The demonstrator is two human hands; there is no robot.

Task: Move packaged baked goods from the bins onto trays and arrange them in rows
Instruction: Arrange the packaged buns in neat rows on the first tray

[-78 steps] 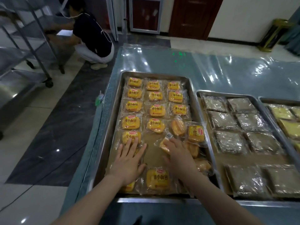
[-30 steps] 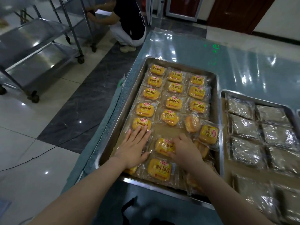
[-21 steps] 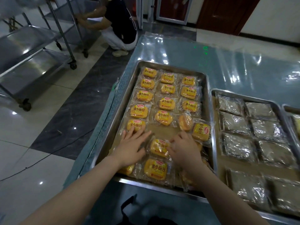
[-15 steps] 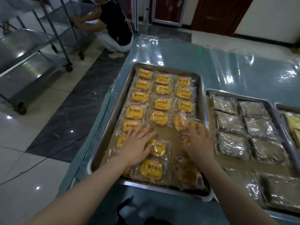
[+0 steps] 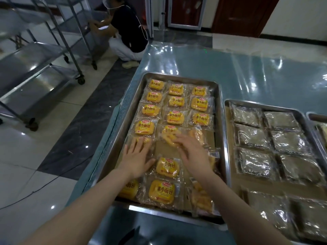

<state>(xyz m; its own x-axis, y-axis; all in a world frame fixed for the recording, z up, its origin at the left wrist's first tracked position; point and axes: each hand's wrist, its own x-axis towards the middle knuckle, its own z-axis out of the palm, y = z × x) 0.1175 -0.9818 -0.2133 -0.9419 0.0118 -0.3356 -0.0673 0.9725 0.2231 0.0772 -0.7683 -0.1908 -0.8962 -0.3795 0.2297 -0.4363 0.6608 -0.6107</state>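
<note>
A steel tray (image 5: 177, 76) holds several yellow small-bread packages (image 5: 175, 117) in clear wrappers, laid in three columns. My left hand (image 5: 136, 157) lies flat with straight fingers on a package in the left column. My right hand (image 5: 192, 153) grips a bread package (image 5: 169, 137) over the middle column, just below the last full row. Two packages (image 5: 167, 167) lie in the near middle. Loose packages (image 5: 201, 198) are jumbled at the tray's near right corner, partly under my right forearm.
To the right stand a second steel tray (image 5: 227, 124) of dark wrapped goods and the edge of a third tray (image 5: 316, 116). The table is covered in shiny plastic film (image 5: 247, 68). A person (image 5: 127, 32) crouches by wheeled steel racks (image 5: 44, 68) at the left.
My right hand has moved from the tray's right side to the middle column with a package in it. My left hand has slid up onto a left-column package.
</note>
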